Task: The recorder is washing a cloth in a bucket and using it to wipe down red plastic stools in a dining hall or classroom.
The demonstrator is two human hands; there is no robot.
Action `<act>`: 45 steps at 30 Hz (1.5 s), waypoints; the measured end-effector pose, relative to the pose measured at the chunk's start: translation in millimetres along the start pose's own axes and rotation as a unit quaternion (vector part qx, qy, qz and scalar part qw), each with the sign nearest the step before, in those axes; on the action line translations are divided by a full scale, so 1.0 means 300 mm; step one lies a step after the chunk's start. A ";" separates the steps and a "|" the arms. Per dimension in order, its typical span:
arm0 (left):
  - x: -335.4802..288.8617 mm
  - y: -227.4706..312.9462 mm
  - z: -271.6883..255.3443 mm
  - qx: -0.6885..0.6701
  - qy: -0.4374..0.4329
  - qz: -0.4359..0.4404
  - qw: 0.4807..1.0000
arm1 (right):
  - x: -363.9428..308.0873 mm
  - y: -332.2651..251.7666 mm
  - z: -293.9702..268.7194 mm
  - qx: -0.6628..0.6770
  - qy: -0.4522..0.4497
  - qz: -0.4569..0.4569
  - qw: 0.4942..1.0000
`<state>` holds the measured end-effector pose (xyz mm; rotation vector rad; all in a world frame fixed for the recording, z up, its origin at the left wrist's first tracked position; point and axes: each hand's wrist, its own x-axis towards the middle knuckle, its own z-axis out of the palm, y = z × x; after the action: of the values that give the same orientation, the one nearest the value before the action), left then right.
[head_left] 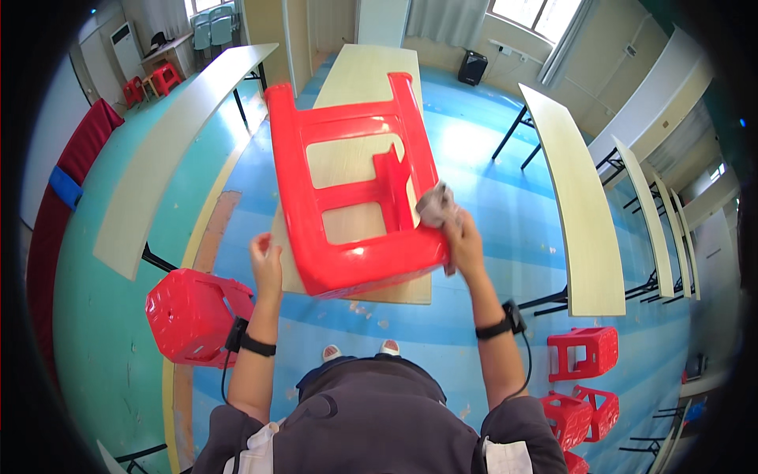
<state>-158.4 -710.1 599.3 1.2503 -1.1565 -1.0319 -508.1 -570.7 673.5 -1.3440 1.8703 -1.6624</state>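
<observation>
Head view: a red plastic stool [359, 257] lies tipped above the near half of a pale, wood-coloured worktop [367, 71], its seat end toward the wearer and its legs pointing away; whether it rests fully on the surface cannot be told. Of the two hands, the right hand [466, 243] grasps a crumpled greyish-brown cloth [437, 207], which meets the stool's right side near the seat. The left hand [267, 265] is released, its fingers loosely bent and holding nothing visible, just beside the stool's left edge. Each wrist bears a black strap [258, 345] with a small device. To the left of the wearer, a second red stool [189, 316] is tipped over, near one end of a long pale table [181, 162]. To the right, another long table [572, 213] stands well apart from the worktop, with several more red stools [583, 354] below its near end. Beyond the worktop, a black box-shaped speaker [473, 68] stands near the far wall. The floor [466, 316] is blue, turning green at the left beyond a yellow stripe [169, 395].
</observation>
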 end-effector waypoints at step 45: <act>-0.206 0.467 0.177 0.408 -0.269 0.357 0.796 | 0.636 -0.047 0.304 -0.277 -0.001 -0.266 0.923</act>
<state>-225.8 -647.8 733.0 0.9584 -2.4605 -0.2595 -533.5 -774.5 726.0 -2.2436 2.2084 -1.3642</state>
